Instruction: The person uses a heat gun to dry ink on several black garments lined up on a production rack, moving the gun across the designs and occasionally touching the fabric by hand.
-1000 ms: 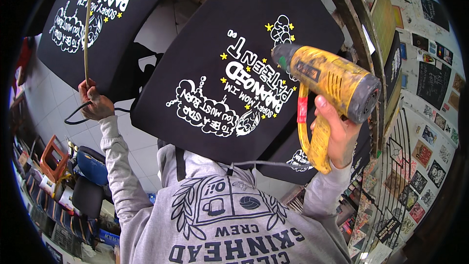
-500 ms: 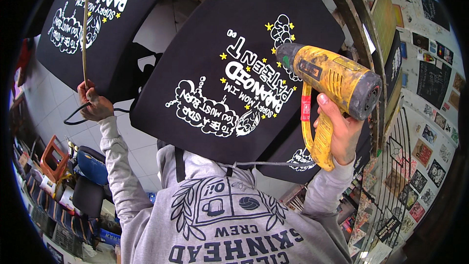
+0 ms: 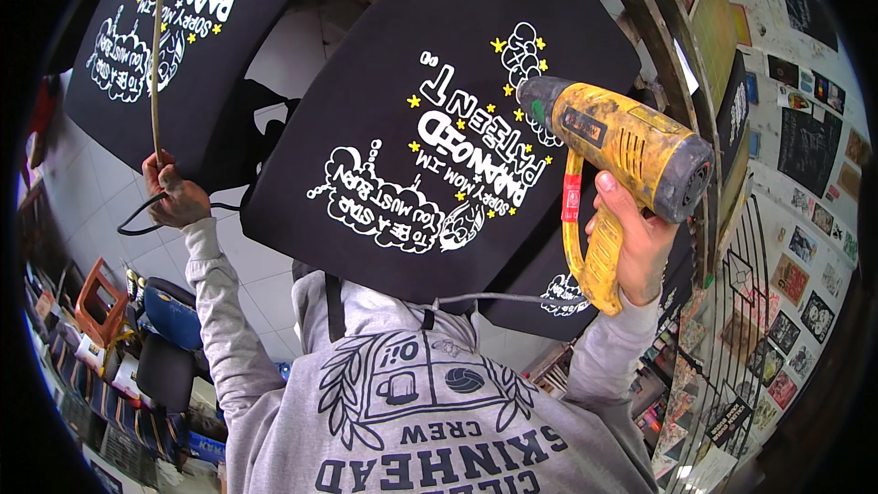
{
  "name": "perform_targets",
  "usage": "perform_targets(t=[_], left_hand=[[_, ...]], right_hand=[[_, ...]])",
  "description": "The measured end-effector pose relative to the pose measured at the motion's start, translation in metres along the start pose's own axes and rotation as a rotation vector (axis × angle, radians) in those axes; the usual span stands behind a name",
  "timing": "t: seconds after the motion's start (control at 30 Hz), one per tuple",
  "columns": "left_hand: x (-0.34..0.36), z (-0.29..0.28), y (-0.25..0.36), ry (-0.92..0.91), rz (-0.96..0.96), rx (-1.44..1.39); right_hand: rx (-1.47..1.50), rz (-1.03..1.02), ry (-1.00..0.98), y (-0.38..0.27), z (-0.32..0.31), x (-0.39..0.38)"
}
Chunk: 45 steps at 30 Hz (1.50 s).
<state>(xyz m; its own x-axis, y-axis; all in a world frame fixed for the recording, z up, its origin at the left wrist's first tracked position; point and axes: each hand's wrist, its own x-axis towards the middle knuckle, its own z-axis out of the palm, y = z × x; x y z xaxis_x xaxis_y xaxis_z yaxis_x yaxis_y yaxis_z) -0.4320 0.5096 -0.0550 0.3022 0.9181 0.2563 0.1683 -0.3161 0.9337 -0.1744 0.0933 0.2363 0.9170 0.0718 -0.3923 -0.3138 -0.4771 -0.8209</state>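
My right hand [image 3: 640,242] is closed on the handle of a scuffed yellow-and-black heat gun [image 3: 631,151], its dark nozzle pointing left above a black printed panel [image 3: 366,91] with white lettering, clouds and yellow stars. A red band wraps the gun's guard. My left hand [image 3: 178,197] grips the lower end of a thin pale stick [image 3: 159,55], which crosses a second black printed panel [image 3: 219,91] at upper left. A black cord [image 3: 137,229] loops by that hand. A grey cable [image 3: 512,297] runs under the middle panel toward the gun.
A curved metal rail [image 3: 681,73] runs down the right, beside a white wall [image 3: 823,220] covered in small pictures and a wire rack [image 3: 745,284]. An orange stool [image 3: 101,302], blue-and-black chairs [image 3: 165,311] and clutter stand lower left on a tiled floor [image 3: 110,183].
My right hand and the heat gun have risen slightly. My left hand stays on the stick, and the panels have shifted only very slightly in view.
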Motion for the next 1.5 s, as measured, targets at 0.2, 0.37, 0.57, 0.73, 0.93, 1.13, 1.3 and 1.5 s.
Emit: perform_targets(t=[0.2,0.37,0.57,0.73,0.93,1.13,1.3,1.5], left_hand=[[0.001,0.000,-0.002,-0.023,0.031,-0.027],[-0.001,0.000,0.005,-0.015,0.025,0.103],[-0.001,0.005,0.007,0.026,0.052,0.089],[-0.005,-0.002,0.004,0.006,0.002,0.137],[-0.005,-0.002,0.001,0.042,0.015,0.008],[-0.005,-0.001,0.008,0.021,0.030,0.094],[-0.004,0.001,0.010,0.030,0.012,0.064],[-0.003,-0.002,0.005,0.018,-0.007,0.014]], right_hand=[[-0.030,-0.029,-0.025,-0.003,0.004,0.006],[-0.008,-0.036,-0.044,-0.005,0.005,0.010],[-0.028,-0.121,0.026,-0.012,0.015,0.026],[-0.076,-0.146,0.019,-0.033,0.025,0.045],[-0.148,-0.154,-0.053,-0.040,0.026,0.055],[-0.119,-0.133,-0.004,-0.040,0.034,0.053],[-0.130,-0.142,-0.026,-0.037,0.027,0.055],[-0.139,-0.132,-0.039,-0.042,0.030,0.055]])
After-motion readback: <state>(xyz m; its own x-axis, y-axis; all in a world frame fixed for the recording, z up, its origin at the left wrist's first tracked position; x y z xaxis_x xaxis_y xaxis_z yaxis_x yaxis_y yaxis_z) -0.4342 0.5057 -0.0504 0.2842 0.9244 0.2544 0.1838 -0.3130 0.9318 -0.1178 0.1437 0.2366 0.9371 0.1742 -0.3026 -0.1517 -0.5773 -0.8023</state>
